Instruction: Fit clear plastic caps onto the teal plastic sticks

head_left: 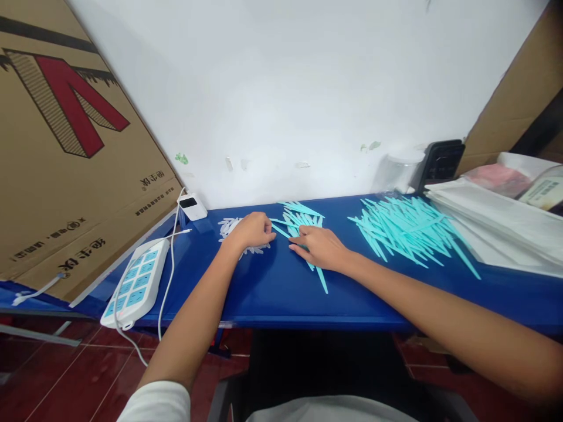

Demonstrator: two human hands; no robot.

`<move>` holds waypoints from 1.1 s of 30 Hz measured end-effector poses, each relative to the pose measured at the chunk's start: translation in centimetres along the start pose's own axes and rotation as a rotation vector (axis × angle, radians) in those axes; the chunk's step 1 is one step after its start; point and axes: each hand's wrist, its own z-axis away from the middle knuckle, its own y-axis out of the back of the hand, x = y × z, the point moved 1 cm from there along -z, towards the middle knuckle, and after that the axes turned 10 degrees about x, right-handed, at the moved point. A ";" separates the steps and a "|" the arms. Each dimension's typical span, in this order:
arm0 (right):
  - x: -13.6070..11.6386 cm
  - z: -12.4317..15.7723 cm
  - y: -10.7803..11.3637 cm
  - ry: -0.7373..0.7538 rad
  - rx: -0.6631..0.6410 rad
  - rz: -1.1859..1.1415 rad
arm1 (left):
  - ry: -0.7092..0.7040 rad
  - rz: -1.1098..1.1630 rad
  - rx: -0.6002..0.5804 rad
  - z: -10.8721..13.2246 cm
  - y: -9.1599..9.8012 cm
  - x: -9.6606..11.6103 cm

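My left hand point(255, 230) is closed, fingers curled together, over a small pile of clear whitish pieces point(229, 225). What its fingers hold, if anything, is hidden. My right hand point(323, 247) rests beside it, index finger and thumb stretched out with a small gap between them. Thin, flat turquoise sticks point(292, 214) lie in a loose pile under and behind the right hand. One turquoise stick point(280, 230) spans the space between both hands, its near end by the right index fingertip. Another stick point(322, 281) points towards the table's front edge.
A larger heap of turquoise sticks point(404, 228) lies right on the blue table point(281, 302). White packaging point(497, 225), a clear jar point(398, 170) and a black device point(443, 161) stand beyond. Left are a power strip point(137, 281), cable, white device point(192, 207) and cardboard box point(79, 176).
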 end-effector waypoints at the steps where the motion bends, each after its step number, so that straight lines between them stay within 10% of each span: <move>1: -0.1 0.0 0.0 -0.008 0.003 0.002 | -0.010 -0.001 0.021 0.0 -0.1 0.0; 10: 1.2 -0.2 2.3 -0.302 0.075 -0.058 | -0.194 0.069 0.103 -0.7 -3.3 0.1; 14: 1.6 -0.1 3.8 -0.444 -0.083 0.058 | -0.186 0.107 0.094 -1.0 -3.3 0.3; 33: 0.7 0.7 4.3 -0.499 -0.330 0.187 | -0.208 0.296 0.211 -0.9 -3.5 2.6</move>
